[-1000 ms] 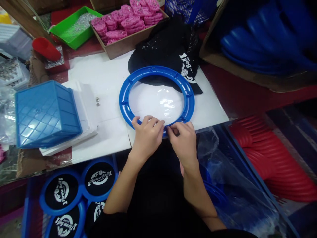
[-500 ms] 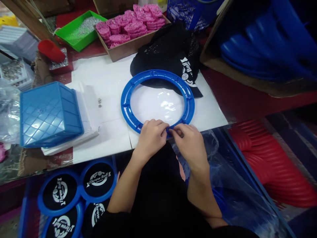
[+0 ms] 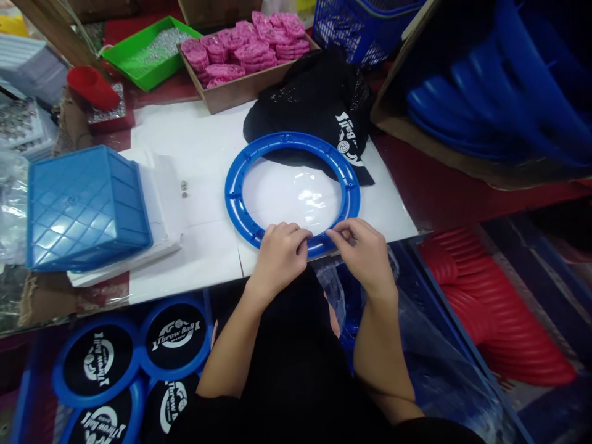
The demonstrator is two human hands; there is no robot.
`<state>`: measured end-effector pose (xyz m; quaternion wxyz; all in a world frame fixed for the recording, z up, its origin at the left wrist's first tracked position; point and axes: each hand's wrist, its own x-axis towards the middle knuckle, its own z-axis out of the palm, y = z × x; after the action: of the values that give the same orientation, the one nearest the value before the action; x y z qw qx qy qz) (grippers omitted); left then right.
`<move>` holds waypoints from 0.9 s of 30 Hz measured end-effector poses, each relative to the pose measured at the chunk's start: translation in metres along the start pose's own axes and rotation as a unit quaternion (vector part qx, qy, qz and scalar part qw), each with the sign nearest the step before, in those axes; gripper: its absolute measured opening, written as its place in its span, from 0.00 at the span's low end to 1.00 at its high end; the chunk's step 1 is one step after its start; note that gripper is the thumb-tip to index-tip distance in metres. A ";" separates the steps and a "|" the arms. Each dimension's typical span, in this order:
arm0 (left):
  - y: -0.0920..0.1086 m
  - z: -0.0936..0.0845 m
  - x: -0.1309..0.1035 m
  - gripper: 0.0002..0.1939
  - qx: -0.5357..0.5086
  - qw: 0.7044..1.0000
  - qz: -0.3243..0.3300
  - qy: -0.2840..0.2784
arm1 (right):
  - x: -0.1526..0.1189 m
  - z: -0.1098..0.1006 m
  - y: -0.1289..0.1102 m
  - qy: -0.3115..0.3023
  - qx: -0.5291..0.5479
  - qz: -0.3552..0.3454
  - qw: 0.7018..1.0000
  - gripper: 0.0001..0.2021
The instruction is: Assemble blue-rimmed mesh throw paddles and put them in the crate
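A blue plastic ring [image 3: 235,196] lies on the white sheet [image 3: 203,154], its far edge over black mesh fabric [image 3: 296,105] with white print. My left hand [image 3: 282,256] is closed on the ring's near edge, thumb and fingers bent together. Just right of it, my right hand [image 3: 363,246] is pinched at the ring's near right edge; something small shows between its curled fingers, too hidden to name. Two small metal pieces [image 3: 184,189] lie on the sheet left of the ring.
An upturned blue bin [image 3: 83,209] stands at left. Behind are a green tray [image 3: 143,52], a box of pink pieces [image 3: 250,83] and a blue basket [image 3: 361,31]. Blue rings fill a carton [image 3: 416,148] at right. Red rings [image 3: 499,308] and printed discs [image 3: 176,336] lie below.
My right hand has moved slightly right and up, away from my left hand, along the ring's near edge. My left hand stays at the ring. The view has shifted a little.
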<state>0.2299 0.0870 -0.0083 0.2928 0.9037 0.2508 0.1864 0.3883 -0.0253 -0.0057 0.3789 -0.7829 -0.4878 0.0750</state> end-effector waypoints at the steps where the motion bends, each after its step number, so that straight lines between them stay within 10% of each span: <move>1: 0.000 0.000 0.000 0.10 -0.001 1.000 0.000 -0.001 | -0.001 0.002 0.001 0.005 0.006 0.013 1.000 0.08; 21: -0.004 -0.012 0.001 0.08 -0.031 0.998 0.035 -0.048 | -0.017 0.014 -0.027 0.011 -0.039 0.199 0.979 0.14; 27: 0.020 -0.002 0.015 0.11 0.121 0.988 0.030 -0.085 | -0.015 0.013 -0.030 -0.007 -0.028 0.217 0.976 0.14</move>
<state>0.2481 0.0823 0.0084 0.1955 0.9522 0.2184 0.0856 0.3530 -0.0241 0.0015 0.3277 -0.8799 -0.3107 0.1475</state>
